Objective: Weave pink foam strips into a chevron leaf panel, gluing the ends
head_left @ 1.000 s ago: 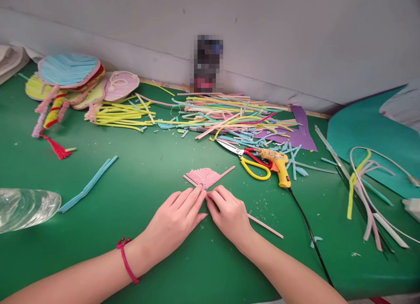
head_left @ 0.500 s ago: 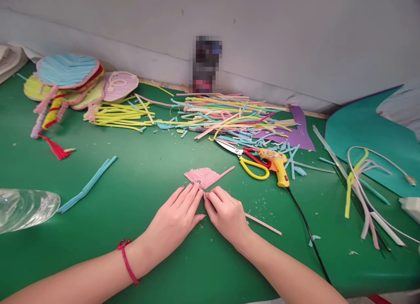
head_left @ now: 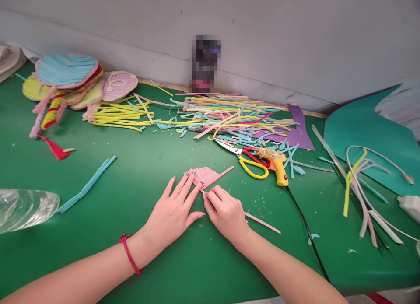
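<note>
A small fan-shaped piece of pink pipe cleaners (head_left: 206,176) lies on the green table, one pink stem sticking out to its upper right. My left hand (head_left: 173,207) rests flat with fingers spread, its fingertips pressing the left and lower edge of the piece. Just below the piece, my right hand (head_left: 226,212) is closed in a pinch on a thin pink pipe cleaner (head_left: 202,191) at its lower tip. A straight pink pipe cleaner (head_left: 263,222) shows past the right wrist; whether it is the same one is hidden by the hand.
Scissors (head_left: 252,164) and a yellow glue gun (head_left: 278,168) lie beyond my right hand, a black cord trailing forward. Behind is a pile of coloured pipe cleaners (head_left: 229,116). Finished fans (head_left: 67,70) stack at back left. A clear bottle (head_left: 28,210) and blue stems (head_left: 88,183) lie left.
My left hand has shifted slightly left and its fingers have spread apart over the pink piece. My right hand keeps its pinch in nearly the same place.
</note>
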A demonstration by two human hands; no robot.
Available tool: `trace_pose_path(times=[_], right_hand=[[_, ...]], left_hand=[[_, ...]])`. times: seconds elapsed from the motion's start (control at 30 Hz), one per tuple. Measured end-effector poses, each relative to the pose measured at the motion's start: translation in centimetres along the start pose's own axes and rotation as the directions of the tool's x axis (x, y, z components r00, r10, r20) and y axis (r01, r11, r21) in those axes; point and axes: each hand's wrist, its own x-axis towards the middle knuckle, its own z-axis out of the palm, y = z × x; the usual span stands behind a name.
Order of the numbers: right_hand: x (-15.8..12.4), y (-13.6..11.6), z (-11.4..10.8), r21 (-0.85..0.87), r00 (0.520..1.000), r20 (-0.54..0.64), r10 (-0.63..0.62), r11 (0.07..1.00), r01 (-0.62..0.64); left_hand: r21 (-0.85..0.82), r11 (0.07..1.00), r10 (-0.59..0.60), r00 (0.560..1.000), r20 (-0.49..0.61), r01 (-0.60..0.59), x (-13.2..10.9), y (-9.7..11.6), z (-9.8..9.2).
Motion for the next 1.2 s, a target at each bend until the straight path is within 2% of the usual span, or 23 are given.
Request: trace_pose_path(times=[0.13,0.47,0.7,1.2], right_hand=[[0.0,0.0,-0.1,-0.007,1.000,-0.011,-0.009,1.000,0.009],[0.0,0.0,-0.1,0.007,1.000,0.004,0.003,1.000,-0.003],[0.0,0.0,-0.1,0.019,1.000,0.007,0.017,1.000,-0.017],[0.1,0.1,-0.1,0.019,0.999,0.024,0.040,0.999,-0.041]], left_hand=[[-0.013,0.999,-0.041,0.999,0.025,0.042,-0.1,0.1,0.0],[-0.010,0.988,-0.157,0.988,-0.006,0.157,-0.4,0.7,-0.3],[0.037,0.988,-0.152,0.988,0.010,0.152,-0.7,1.1,-0.1],[-0.004,0.992,-0.128,0.990,0.058,0.129,-0.3,0.6,0.1]])
